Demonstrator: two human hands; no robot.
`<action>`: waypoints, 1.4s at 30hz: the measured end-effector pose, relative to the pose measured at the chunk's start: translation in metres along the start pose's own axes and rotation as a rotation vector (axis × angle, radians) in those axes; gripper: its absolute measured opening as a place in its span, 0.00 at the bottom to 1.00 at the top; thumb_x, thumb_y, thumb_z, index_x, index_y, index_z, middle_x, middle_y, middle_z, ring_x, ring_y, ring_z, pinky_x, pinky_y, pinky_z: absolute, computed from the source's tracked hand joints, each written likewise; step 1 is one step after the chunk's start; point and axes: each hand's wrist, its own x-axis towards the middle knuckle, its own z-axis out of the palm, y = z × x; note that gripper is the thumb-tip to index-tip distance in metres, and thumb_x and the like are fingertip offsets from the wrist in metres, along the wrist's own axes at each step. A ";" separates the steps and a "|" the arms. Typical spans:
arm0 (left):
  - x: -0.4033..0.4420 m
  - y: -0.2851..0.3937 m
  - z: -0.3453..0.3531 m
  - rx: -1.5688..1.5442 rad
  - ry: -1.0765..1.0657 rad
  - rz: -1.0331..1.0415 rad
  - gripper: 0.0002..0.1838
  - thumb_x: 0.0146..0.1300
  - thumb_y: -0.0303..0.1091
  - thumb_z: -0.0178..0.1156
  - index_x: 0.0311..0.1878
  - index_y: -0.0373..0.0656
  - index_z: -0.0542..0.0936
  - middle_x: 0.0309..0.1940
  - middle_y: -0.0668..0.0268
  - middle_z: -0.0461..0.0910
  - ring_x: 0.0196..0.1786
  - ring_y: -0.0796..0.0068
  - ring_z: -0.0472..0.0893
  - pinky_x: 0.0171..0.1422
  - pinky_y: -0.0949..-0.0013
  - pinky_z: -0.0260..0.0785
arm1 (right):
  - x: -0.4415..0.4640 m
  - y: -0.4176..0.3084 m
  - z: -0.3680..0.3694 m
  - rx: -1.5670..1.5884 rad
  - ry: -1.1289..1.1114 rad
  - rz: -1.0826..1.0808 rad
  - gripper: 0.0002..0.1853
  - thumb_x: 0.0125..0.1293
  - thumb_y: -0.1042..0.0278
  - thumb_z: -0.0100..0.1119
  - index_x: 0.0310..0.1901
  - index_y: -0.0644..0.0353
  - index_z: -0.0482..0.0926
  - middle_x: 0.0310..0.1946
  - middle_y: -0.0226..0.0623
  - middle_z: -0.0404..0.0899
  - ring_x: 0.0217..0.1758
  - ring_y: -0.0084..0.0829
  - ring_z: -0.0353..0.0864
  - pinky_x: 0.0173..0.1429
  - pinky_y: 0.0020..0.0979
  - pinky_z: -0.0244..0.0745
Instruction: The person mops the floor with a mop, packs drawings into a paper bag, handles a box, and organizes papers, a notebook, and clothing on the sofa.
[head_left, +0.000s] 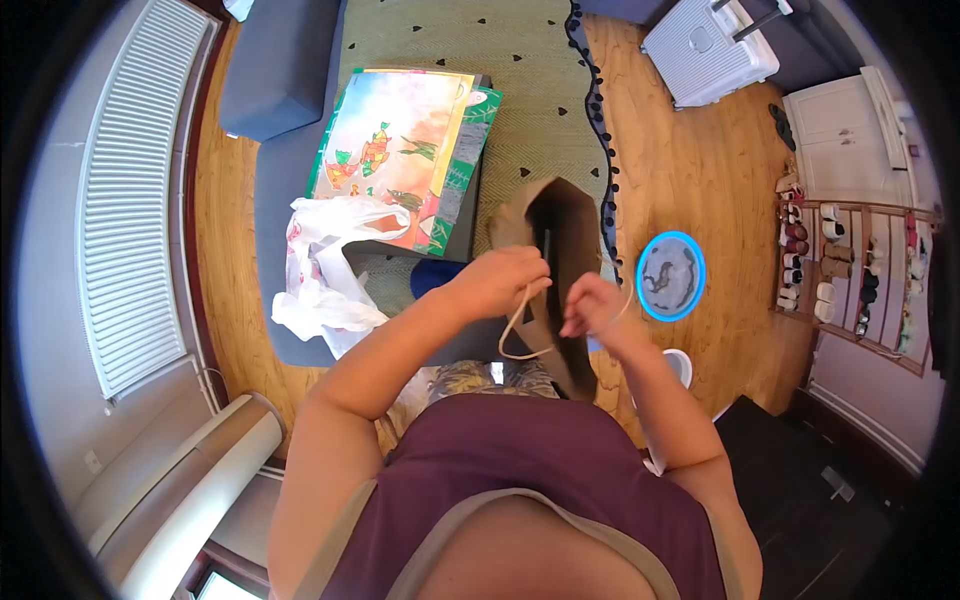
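Observation:
A brown paper bag (572,240) with string handles stands upright before me, its dark mouth facing up. My left hand (502,283) is closed at the bag's left rim, gripping it near a looped handle. On the bag's right side is my right hand (592,306), its fingers curled by the rim and the other handle; what they hold, if anything, is too small to make out. Left of the bag, a white plastic bag (335,255) lies on a grey sofa seat, against colourful fish pictures (400,150).
A blue-rimmed round basin (671,277) sits on the wooden floor to the right. Farther off are a white suitcase (705,55) and a shoe rack (850,270). A white radiator (145,210) lines the left wall. A patterned rug (525,110) lies ahead.

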 end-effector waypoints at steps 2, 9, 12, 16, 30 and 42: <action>-0.006 -0.012 -0.007 0.070 0.050 0.003 0.06 0.58 0.31 0.59 0.36 0.41 0.75 0.30 0.58 0.73 0.38 0.53 0.75 0.41 0.58 0.69 | 0.004 0.007 -0.029 0.129 0.174 -0.205 0.05 0.62 0.75 0.46 0.38 0.59 0.72 0.29 0.33 0.77 0.31 0.26 0.80 0.36 0.27 0.75; -0.016 -0.012 0.006 0.100 0.085 -0.038 0.14 0.47 0.21 0.54 0.41 0.39 0.73 0.33 0.55 0.72 0.40 0.51 0.75 0.43 0.56 0.69 | -0.003 -0.023 -0.030 0.393 0.893 -0.363 0.14 0.70 0.58 0.49 0.47 0.61 0.74 0.41 0.34 0.77 0.44 0.25 0.75 0.47 0.30 0.70; -0.003 0.007 0.016 0.004 0.181 -0.125 0.16 0.48 0.20 0.52 0.44 0.38 0.71 0.36 0.52 0.71 0.42 0.47 0.74 0.45 0.54 0.70 | -0.033 -0.060 0.032 -0.121 0.985 -1.304 0.11 0.67 0.66 0.50 0.43 0.65 0.73 0.39 0.42 0.76 0.43 0.33 0.76 0.52 0.37 0.70; 0.012 0.016 0.026 0.024 0.227 -0.248 0.27 0.48 0.22 0.55 0.55 0.40 0.65 0.43 0.48 0.67 0.41 0.44 0.74 0.43 0.52 0.72 | -0.036 -0.062 0.072 -0.487 0.055 -1.241 0.03 0.57 0.78 0.57 0.33 0.66 0.75 0.29 0.46 0.75 0.32 0.41 0.76 0.40 0.36 0.72; 0.003 0.000 -0.002 -0.056 -0.015 -0.274 0.46 0.45 0.17 0.55 0.71 0.51 0.53 0.70 0.46 0.48 0.46 0.39 0.75 0.45 0.52 0.72 | 0.069 0.020 -0.013 -1.383 0.295 -0.394 0.12 0.62 0.64 0.53 0.41 0.62 0.79 0.30 0.42 0.82 0.35 0.35 0.82 0.40 0.33 0.75; 0.005 0.013 0.005 -0.050 -0.069 -0.035 0.34 0.53 0.24 0.55 0.67 0.48 0.62 0.68 0.51 0.58 0.54 0.48 0.75 0.49 0.58 0.74 | 0.187 0.052 0.011 -1.226 0.207 -0.405 0.13 0.58 0.65 0.54 0.43 0.61 0.78 0.35 0.52 0.81 0.38 0.49 0.81 0.42 0.43 0.76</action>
